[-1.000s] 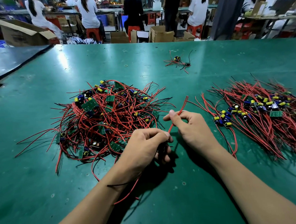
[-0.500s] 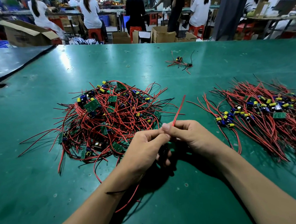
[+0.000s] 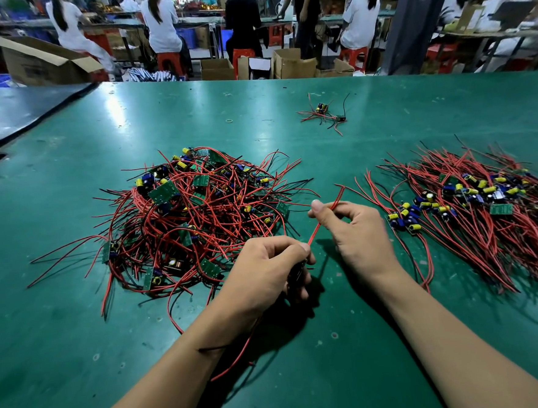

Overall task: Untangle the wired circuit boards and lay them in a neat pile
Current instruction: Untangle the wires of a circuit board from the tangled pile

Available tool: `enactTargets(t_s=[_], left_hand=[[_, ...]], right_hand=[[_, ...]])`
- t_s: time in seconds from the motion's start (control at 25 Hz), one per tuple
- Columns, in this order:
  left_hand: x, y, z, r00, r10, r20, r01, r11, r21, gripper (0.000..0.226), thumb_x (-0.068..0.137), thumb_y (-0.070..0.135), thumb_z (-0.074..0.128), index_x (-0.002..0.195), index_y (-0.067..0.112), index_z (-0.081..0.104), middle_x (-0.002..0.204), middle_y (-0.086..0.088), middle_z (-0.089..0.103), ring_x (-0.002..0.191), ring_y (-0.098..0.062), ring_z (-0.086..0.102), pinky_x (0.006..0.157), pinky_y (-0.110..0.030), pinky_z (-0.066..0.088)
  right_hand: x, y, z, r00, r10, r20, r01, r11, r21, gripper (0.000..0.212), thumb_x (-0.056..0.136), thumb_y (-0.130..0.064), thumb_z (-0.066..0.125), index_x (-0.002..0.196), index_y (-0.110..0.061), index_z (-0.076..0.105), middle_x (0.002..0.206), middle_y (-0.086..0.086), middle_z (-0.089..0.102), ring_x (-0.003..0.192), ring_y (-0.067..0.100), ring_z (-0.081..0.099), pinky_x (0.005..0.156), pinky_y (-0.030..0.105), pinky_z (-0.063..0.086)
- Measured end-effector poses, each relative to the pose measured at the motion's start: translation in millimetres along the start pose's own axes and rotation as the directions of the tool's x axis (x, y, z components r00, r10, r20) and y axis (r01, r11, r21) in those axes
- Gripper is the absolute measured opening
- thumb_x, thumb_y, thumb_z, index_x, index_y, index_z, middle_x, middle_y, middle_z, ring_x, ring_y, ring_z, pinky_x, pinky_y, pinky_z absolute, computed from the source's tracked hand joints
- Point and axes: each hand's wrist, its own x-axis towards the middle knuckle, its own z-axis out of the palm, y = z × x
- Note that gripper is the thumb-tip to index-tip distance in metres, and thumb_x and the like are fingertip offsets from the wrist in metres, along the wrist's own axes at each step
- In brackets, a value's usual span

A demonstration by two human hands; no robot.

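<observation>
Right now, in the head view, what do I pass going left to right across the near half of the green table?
Tangled heap of wired boards → left hand, gripping the lower end of a red wire → right hand, pinching the same wire higher up → sorted pile of wired boards.

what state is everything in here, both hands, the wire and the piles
left hand: curled, gripping the red wire's lower end, a dark part mostly hidden in the fist
right hand: pinching the red wire with the thumb
red wire: straight between the hands
left heap: tangled
right pile: sorted, wires roughly parallel
far boards: loose, apart from both piles
</observation>
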Motion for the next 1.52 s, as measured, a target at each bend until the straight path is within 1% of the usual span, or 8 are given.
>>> enactTargets(t_s=[0.2, 0.32, 0.44, 0.6, 0.84, 1.08, 1.32, 1.52], left_hand=[[-2, -1, 1, 1.000, 0.006, 0.020, -0.007, 1.000, 0.026, 0.023, 0.095, 0.012, 0.057, 0.077, 0.000, 0.067, 0.056, -0.010, 0.060, 0.040, -0.020, 0.055, 0.041, -0.020, 0.040], [-2, 0, 1, 1.000, 0.013, 0.026, -0.014, 0.999, 0.032, 0.023, 0.095, 0.012, 0.057, 0.079, -0.002, 0.067, 0.058, -0.011, 0.061, 0.041, -0.020, 0.056, 0.043, -0.020, 0.041], [-1, 1, 2, 0.999, 0.024, 0.047, -0.026, 0.998, 0.053, 0.023, 0.095, 0.013, 0.057, 0.080, 0.001, 0.068, 0.060, -0.012, 0.062, 0.044, -0.020, 0.056, 0.044, -0.022, 0.041], [-2, 0, 3, 0.999, 0.033, 0.033, -0.035, 0.998, 0.054, 0.022, 0.095, 0.013, 0.058, 0.079, 0.002, 0.069, 0.060, -0.011, 0.063, 0.044, -0.019, 0.056, 0.043, -0.021, 0.041], [-3, -1, 1, 0.996, 0.028, -0.087, -0.038, 0.993, -0.112, 0.022, 0.096, 0.012, 0.057, 0.085, -0.004, 0.067, 0.064, -0.013, 0.066, 0.049, -0.023, 0.061, 0.047, -0.024, 0.050], [2, 9, -6, 0.968, 0.009, -0.251, -0.120, 0.894, -0.432, 0.012, 0.095, 0.020, 0.057, 0.090, 0.010, 0.063, 0.091, -0.013, 0.076, 0.075, -0.020, 0.072, 0.064, -0.031, 0.059], [4, 9, -4, 0.963, -0.052, -0.266, -0.096, 0.851, -0.516, 0.013, 0.093, 0.026, 0.060, 0.095, 0.014, 0.064, 0.102, -0.006, 0.075, 0.069, -0.014, 0.070, 0.055, -0.030, 0.057], [4, 7, -4, 0.969, -0.083, -0.231, -0.065, 0.821, -0.567, 0.037, 0.079, 0.033, 0.069, 0.105, 0.006, 0.066, 0.097, -0.009, 0.075, 0.074, -0.021, 0.071, 0.063, -0.032, 0.059]], right_hand=[[4, 2, -3, 0.989, 0.126, -0.077, -0.114, 0.984, 0.138, 0.038, 0.096, -0.043, 0.063, 0.073, -0.016, 0.074, 0.051, -0.004, 0.044, 0.044, 0.011, 0.035, 0.046, 0.027, 0.030], [8, -12, -8, 0.875, 0.450, 0.177, -0.460, 0.661, 0.593, 0.051, 0.100, -0.045, 0.055, 0.060, -0.014, 0.064, 0.054, -0.005, 0.037, 0.034, 0.005, 0.022, 0.033, 0.019, 0.018], [9, -18, -19, 0.792, 0.445, 0.419, -0.575, 0.311, 0.757, 0.049, 0.099, -0.038, 0.054, 0.055, -0.017, 0.053, 0.053, -0.007, 0.037, 0.034, 0.007, 0.022, 0.035, 0.019, 0.016], [6, -22, -23, 0.779, 0.367, 0.509, -0.604, 0.218, 0.767, 0.039, 0.091, -0.032, 0.056, 0.055, -0.016, 0.053, 0.056, -0.005, 0.032, 0.037, 0.008, 0.023, 0.041, 0.021, 0.016], [4, -15, -15, 0.818, 0.380, 0.431, -0.575, 0.510, 0.640, 0.056, 0.084, -0.063, 0.053, 0.095, -0.014, 0.077, 0.063, -0.008, 0.044, 0.041, 0.004, 0.025, 0.035, 0.015, 0.021], [-18, -10, -6, 0.919, 0.073, 0.386, -0.160, 0.967, 0.198, 0.004, 0.091, -0.018, 0.072, 0.088, -0.017, 0.069, 0.061, -0.010, 0.051, 0.044, 0.002, 0.038, 0.043, 0.013, 0.033], [-32, -13, 7, 0.868, -0.130, 0.479, 0.202, 0.974, -0.101, 0.041, 0.067, -0.047, 0.083, 0.076, -0.025, 0.050, 0.059, -0.018, 0.054, 0.049, 0.002, 0.039, 0.050, 0.015, 0.031], [-37, -15, 16, 0.920, -0.282, 0.273, 0.314, 0.946, -0.080, 0.030, 0.087, -0.056, 0.063, 0.079, -0.027, 0.058, 0.065, -0.010, 0.058, 0.056, 0.000, 0.045, 0.054, 0.018, 0.037]])
